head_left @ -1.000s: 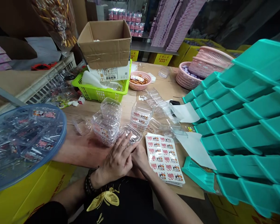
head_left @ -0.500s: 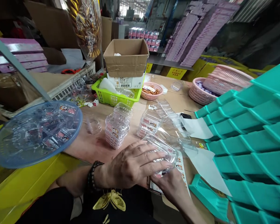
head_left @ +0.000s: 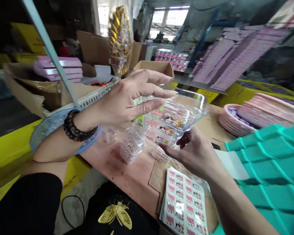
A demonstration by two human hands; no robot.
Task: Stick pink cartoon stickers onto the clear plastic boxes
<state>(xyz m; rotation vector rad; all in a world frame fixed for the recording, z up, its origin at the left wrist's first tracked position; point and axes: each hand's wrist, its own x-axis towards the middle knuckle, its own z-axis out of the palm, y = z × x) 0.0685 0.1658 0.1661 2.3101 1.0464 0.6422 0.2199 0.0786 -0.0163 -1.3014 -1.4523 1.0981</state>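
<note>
A stack of several clear plastic boxes [head_left: 161, 129] with cat stickers on their fronts is raised above the table. My right hand [head_left: 192, 148] is closed on it from below and the right. At its upper left my left hand [head_left: 134, 99], with a dark bead bracelet, has its fingers stretched out and the thumb apart. Whether those fingertips touch the top box is unclear. Another stack of clear boxes [head_left: 132, 147] stands on the table [head_left: 110, 166] to the left. In front of my right forearm lies a sheet of cat stickers [head_left: 182, 202].
Ribbed teal trays [head_left: 276, 166] rise on the right. Pink baskets [head_left: 231, 125] stand behind them. A blue round basket [head_left: 35, 138] is at the left, partly behind my left arm. At the back are a cardboard box [head_left: 159, 67] and a slanting metal pole [head_left: 50, 52].
The stack that stood behind the sticker sheet is now lifted in my right hand. My left hand has moved up and its fingers have spread. The view has swung left.
</note>
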